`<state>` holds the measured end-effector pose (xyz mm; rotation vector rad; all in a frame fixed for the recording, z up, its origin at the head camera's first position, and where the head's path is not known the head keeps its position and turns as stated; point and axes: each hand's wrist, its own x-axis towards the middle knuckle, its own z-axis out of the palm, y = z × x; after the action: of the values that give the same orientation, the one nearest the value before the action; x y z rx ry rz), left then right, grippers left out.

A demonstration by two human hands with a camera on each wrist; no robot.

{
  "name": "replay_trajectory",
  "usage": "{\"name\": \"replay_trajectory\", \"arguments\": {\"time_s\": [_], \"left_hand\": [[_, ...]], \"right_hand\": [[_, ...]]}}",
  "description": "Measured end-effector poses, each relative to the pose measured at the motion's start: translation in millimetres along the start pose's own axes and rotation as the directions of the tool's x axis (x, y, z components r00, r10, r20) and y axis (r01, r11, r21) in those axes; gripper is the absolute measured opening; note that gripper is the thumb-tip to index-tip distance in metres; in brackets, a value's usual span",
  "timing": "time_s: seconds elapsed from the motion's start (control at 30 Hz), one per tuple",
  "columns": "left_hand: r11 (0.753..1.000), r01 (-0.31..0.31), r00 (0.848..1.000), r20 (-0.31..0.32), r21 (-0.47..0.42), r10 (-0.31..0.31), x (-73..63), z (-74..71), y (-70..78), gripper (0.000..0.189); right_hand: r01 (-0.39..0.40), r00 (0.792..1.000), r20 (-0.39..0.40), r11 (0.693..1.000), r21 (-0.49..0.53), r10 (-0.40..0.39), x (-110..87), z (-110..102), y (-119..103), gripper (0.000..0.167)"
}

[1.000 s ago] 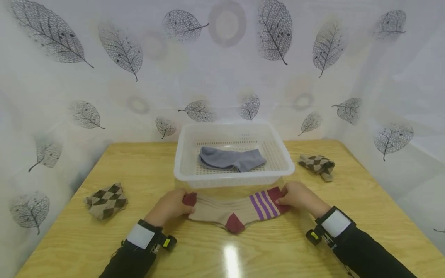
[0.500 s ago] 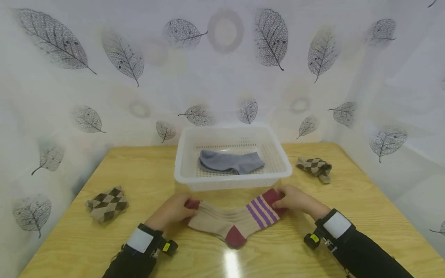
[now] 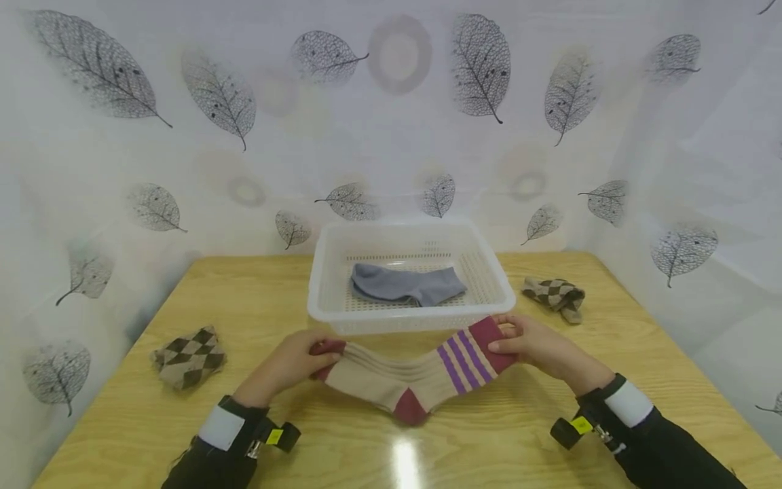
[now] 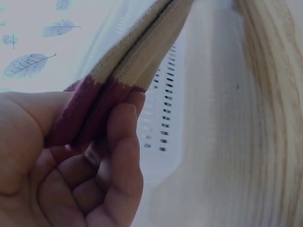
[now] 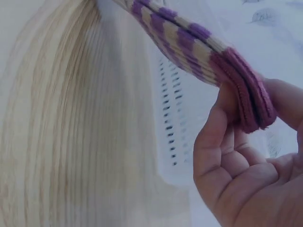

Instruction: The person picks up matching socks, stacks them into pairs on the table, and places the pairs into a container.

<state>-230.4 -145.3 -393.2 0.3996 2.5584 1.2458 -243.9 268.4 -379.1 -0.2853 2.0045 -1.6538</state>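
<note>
A pair of beige socks [image 3: 385, 375] with maroon toes, heels and cuffs and purple stripes stretches between both hands, one laid on the other. My left hand [image 3: 296, 363] pinches the maroon toe end [image 4: 90, 113] between thumb and fingers. At the other end my right hand [image 3: 537, 343] pinches the maroon cuffs [image 5: 244, 90], whose layered edges show in the right wrist view. The socks sag in the middle, heel lowest, in front of a white plastic basket [image 3: 412, 316]. Inside the basket lie grey socks [image 3: 406, 284].
A crumpled argyle sock [image 3: 191, 358] lies on the wooden table [image 3: 256, 299] at the left. Another argyle sock [image 3: 556, 295] lies bunched to the right of the basket. A leaf-patterned curtain [image 3: 391, 136] hangs behind the table.
The right hand has lifted the cuff end up and slightly right. The left hand has shifted a little left, and the socks are drawn out between the hands. The basket stays put.
</note>
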Motion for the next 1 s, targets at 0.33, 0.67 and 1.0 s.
{"name": "replay_trajectory", "arguments": {"time_s": [0.33,0.67,1.0], "left_hand": [[0.995,-0.064,0.998,-0.023,0.073,0.065,-6.0,-20.2,17.4,0.021],[0.998,0.047,0.981,-0.185,-0.038,-0.053,14.6,-56.1,40.0,0.029],[0.991,0.104,0.969,-0.234,0.085,-0.082,64.0,-89.3,78.5,0.035]], "right_hand": [[0.040,0.999,0.026,0.985,-0.167,-0.036,-19.5,-10,-36,0.048],[0.105,0.984,-0.120,0.971,-0.213,-0.133,-9.3,-22,-83,0.044],[0.073,0.952,-0.292,0.994,-0.082,-0.094,29.6,-30,-112,0.041]]}}
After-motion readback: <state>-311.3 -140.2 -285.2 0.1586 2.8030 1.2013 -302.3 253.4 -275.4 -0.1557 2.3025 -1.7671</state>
